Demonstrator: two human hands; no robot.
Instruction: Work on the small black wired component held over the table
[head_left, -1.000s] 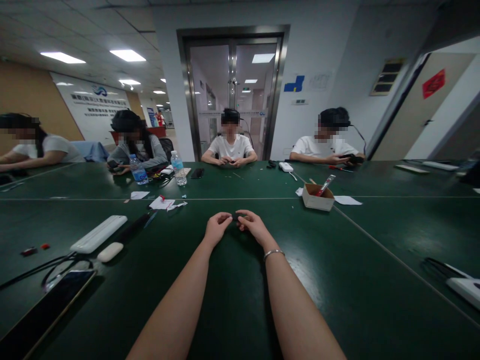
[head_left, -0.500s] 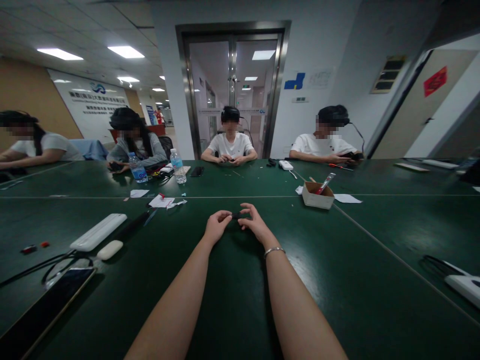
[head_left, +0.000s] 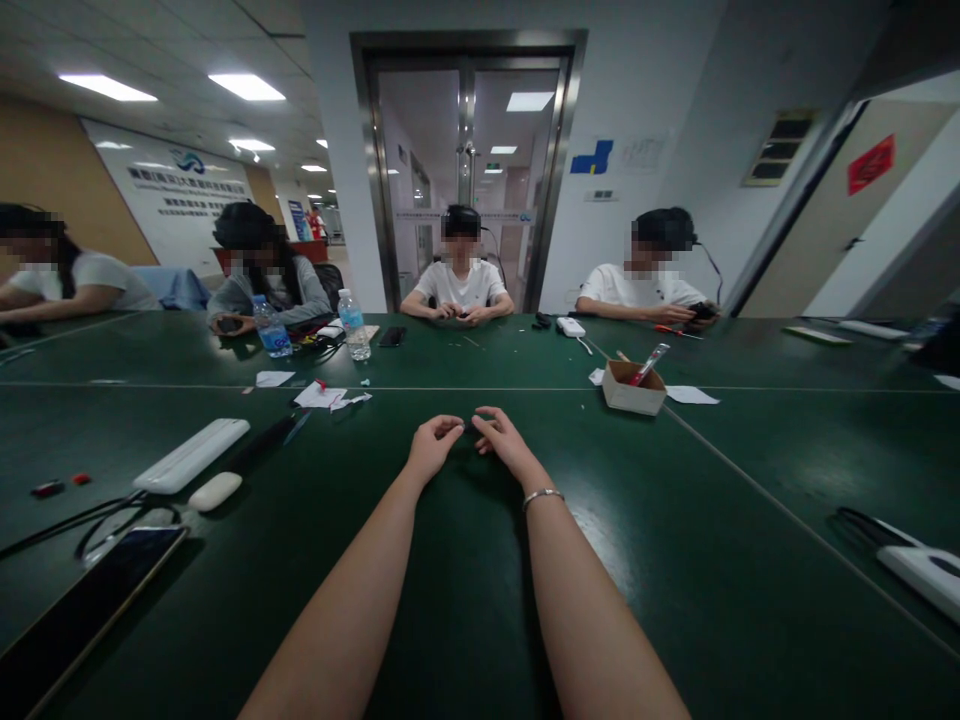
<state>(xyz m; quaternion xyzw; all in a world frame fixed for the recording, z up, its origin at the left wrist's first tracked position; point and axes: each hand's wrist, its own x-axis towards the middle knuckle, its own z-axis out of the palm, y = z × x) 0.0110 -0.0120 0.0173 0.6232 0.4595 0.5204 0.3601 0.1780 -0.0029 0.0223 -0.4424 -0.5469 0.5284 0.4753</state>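
Just above the green table (head_left: 480,560), both my hands meet around a small dark object (head_left: 467,426). It is mostly covered by fingers, and its kind cannot be made out. My left hand (head_left: 435,447) pinches its left end between thumb and fingers. From the other side, my right hand (head_left: 504,442), with a silver bracelet at the wrist, closes its bent fingers on the right end.
At left lie a white power strip (head_left: 193,456), a white rounded case (head_left: 216,492), a phone (head_left: 90,610) and cables. Ahead are paper scraps (head_left: 321,396), two bottles (head_left: 354,325) and a small box (head_left: 634,390) holding tools. Several people sit across the table.
My right hand has shifted slightly left, closer to my left hand, and its raised index finger has come down. Less of the dark object shows now. The camera view has shifted a little.
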